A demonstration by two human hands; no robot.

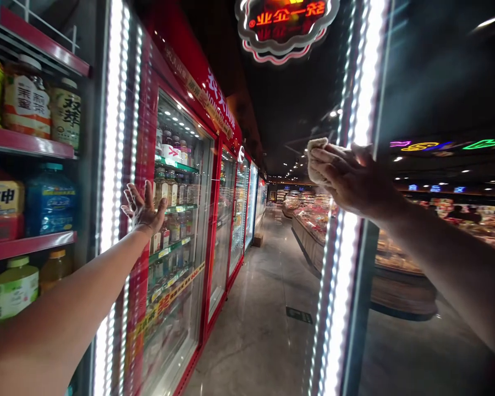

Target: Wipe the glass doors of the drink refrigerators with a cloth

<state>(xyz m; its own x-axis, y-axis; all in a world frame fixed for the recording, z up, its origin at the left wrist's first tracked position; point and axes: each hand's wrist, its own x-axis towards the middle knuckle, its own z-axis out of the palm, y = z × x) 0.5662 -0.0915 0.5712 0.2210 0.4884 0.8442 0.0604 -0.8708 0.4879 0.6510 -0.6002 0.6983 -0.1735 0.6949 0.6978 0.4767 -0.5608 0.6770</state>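
My right hand (352, 176) is closed on a folded beige cloth (318, 162), which is held up at a clear glass pane in front of the bright right-hand light strip (340, 286). Fingers spread, my left hand (144, 208) is raised beside the left light strip (113, 137) and holds nothing. It seems to rest against the glass, though I cannot tell for sure. Through the pane, a red-framed drinks fridge (212, 231) shows behind the left hand.
Close on the left, shelves with red edges (28, 144) hold bottled drinks, among them a blue bottle (51, 198). Beyond the glass, a tiled aisle (251, 308) runs between fridges and a produce stand (309, 228). A lit sign (286, 22) hangs above.
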